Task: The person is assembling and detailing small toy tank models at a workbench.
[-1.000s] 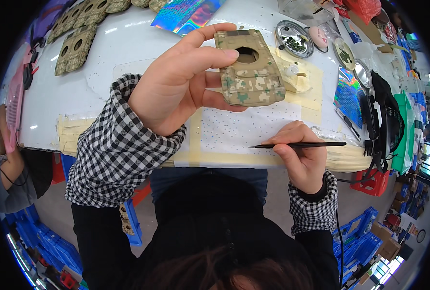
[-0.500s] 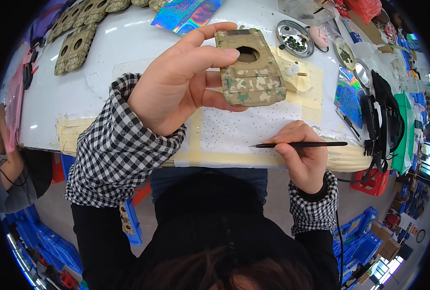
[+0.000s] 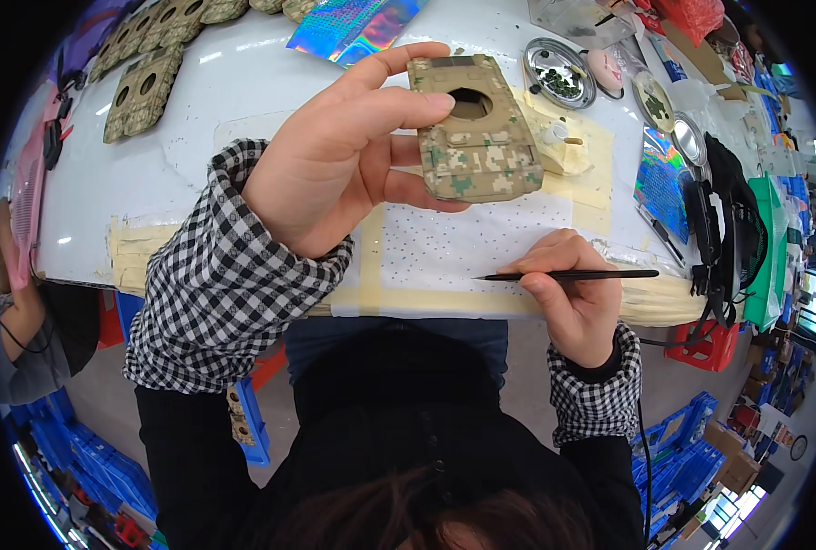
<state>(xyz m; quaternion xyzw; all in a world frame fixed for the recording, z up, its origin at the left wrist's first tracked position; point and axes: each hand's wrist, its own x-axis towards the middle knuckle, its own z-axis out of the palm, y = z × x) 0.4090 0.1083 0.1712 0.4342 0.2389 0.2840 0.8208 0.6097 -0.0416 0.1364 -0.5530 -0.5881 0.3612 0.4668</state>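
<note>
My left hand (image 3: 344, 147) grips a camouflage-patterned toy tank hull (image 3: 481, 151) by its left side, the thumb beside the round hole in its top. The hull is raised above the table and tilted. Lower and to the right, my right hand (image 3: 573, 289) pinches a thin black fine-tipped brush (image 3: 600, 274), its tip pointing left. That tip is over a white sheet (image 3: 426, 252) sprinkled with tiny dark specks, and I cannot tell whether it touches. Yellowish tape (image 3: 369, 257) borders the sheet. The brush tip and the hull are apart.
Several similar hulls (image 3: 144, 92) stand at the far left. Shiny holographic film (image 3: 358, 27) lies at the back. A round metal tin (image 3: 559, 73) with dark green bits, a small white cup (image 3: 555, 134) and a tweezers-like tool (image 3: 660, 234) are on the right. Another person's arm (image 3: 21, 316) shows at the left edge.
</note>
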